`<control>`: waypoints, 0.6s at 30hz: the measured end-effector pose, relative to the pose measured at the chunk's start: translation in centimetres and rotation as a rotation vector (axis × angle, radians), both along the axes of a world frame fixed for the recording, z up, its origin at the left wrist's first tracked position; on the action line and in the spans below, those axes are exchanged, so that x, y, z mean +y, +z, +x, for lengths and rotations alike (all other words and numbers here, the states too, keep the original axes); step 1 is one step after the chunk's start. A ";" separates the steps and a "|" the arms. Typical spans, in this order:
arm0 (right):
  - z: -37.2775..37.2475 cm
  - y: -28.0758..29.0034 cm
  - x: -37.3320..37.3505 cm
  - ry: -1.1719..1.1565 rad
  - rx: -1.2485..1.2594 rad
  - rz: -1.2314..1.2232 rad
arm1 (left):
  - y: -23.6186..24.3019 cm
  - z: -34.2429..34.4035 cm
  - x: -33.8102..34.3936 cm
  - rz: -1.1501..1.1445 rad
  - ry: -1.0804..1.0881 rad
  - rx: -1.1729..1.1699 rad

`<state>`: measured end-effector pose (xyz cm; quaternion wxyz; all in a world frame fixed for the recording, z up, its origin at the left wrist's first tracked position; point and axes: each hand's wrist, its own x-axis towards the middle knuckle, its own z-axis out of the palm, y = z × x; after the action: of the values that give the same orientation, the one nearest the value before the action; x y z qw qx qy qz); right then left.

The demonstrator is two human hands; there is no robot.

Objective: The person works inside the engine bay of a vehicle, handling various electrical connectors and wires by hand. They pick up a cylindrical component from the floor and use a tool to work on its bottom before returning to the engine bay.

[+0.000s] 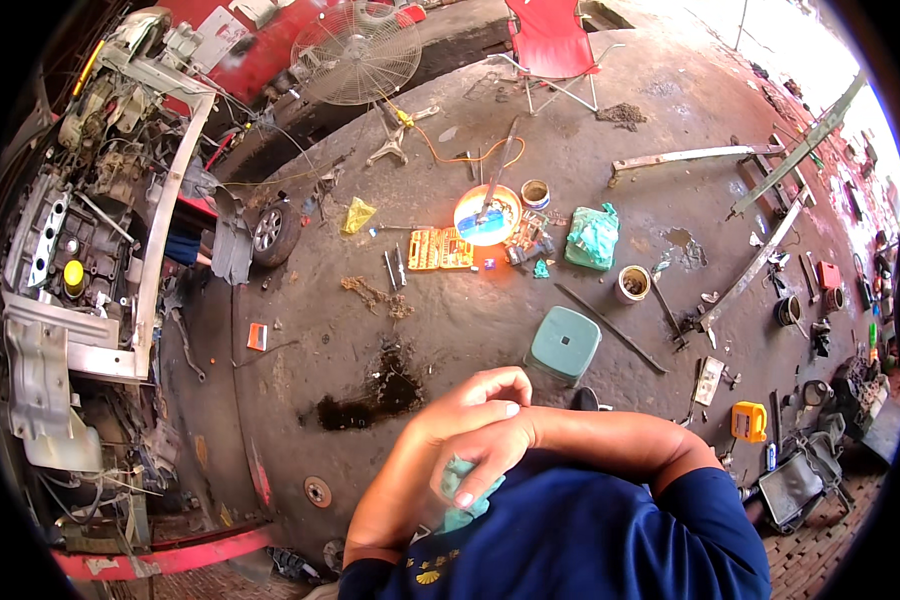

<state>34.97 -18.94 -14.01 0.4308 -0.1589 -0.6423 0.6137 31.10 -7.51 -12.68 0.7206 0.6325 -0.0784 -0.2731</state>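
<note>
My right hand (495, 448) reaches across my body with a crumpled teal cloth (480, 505) under its fingers. It presses the cloth against the inner side of my left forearm. My left hand (470, 400) is raised just beyond it, by the right wrist, with fingers curled and the thumb laid along them. Whether anything sits inside those curled fingers is hidden. Past my hands stands a green plastic stool (565, 343).
At left is a stripped car front with exposed engine (60, 240), beside a wheel (275, 233). Ahead lie an orange tool case (440, 250), an orange basin (488, 215) and a teal bundle (592, 238). A dark oil stain (370, 400) marks the floor. Metal bars (690, 155) and a yellow jug (748, 421) lie right.
</note>
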 end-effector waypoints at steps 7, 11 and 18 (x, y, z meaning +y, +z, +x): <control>0.1 0.0 -0.2 -0.028 -0.063 -0.051 | -0.1 -0.2 -1.4 -0.285 0.128 -0.086; -0.8 0.0 -0.8 -0.074 -0.038 -0.109 | -0.4 -0.5 -1.1 -0.189 0.056 0.036; -0.6 1.7 -0.2 0.079 -0.018 -0.118 | 1.2 -2.4 -0.1 -0.159 0.194 -0.019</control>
<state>34.39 -19.14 -12.35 0.3906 -0.1641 -0.6144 0.6656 28.66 -7.57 -11.52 0.7906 0.5806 -0.0452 -0.1891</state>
